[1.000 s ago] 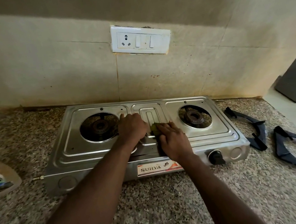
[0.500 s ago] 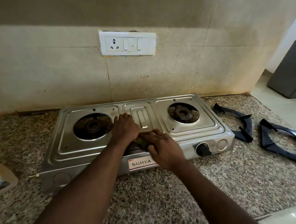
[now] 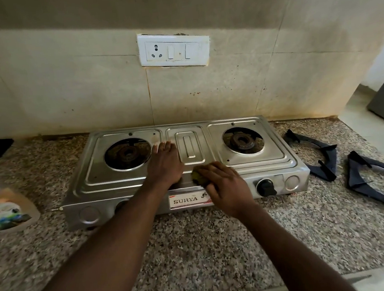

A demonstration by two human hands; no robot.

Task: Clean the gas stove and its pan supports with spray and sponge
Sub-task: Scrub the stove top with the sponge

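A steel two-burner gas stove [image 3: 99, 178] sits on the granite counter against the wall. My left hand [image 3: 165, 163] rests flat on the stove top, between the left burner [image 3: 127, 154] and the centre panel. My right hand [image 3: 226, 186] grips a green-yellow sponge [image 3: 196, 177] and presses it on the stove's front ledge, just above the label. Only the sponge's left end shows under my fingers. Two dark pan supports [image 3: 322, 155] [image 3: 379, 182] lie on the counter to the right of the stove.
A plastic bottle with a label [image 3: 3, 210] lies at the left edge of the counter. A black knob [image 3: 265, 187] sticks out of the stove's front. A switch plate [image 3: 174, 50] is on the wall. The counter's front edge runs along the bottom right.
My right hand has dragged the sponge from the centre panel toward me to the front ledge. My left hand stays on the stove top. The camera view has shifted.
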